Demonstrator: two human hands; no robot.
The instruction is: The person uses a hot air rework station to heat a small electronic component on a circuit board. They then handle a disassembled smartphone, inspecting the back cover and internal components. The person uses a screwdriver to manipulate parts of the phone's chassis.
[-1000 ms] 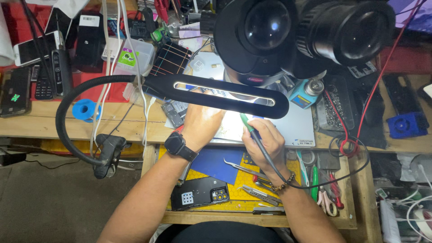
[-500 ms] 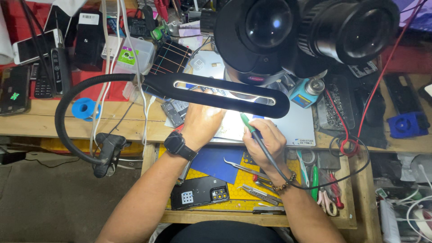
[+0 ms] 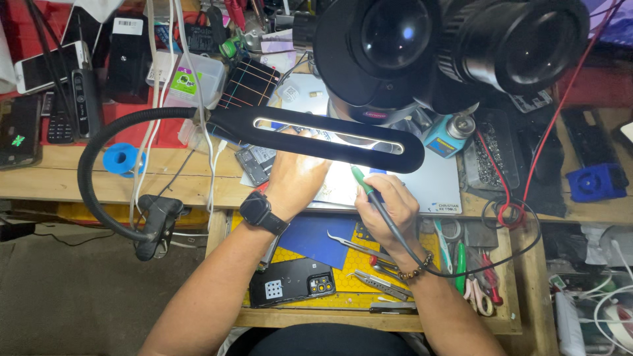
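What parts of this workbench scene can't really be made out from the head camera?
- The workpiece under the left hand: washed out by lamp glare and partly hidden by the black lamp bar.
- The tip of the green-handled tool in the right hand: hidden behind the bar.
- The microscope: cut off by the top edge.

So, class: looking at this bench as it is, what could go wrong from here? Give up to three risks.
1. The left hand rests right beside the tip of the green-handled iron held in the right hand; a slip could burn it.
2. The iron's cord runs across the tools in the drawer and could snag.
3. The lamp bar hides part of the work.
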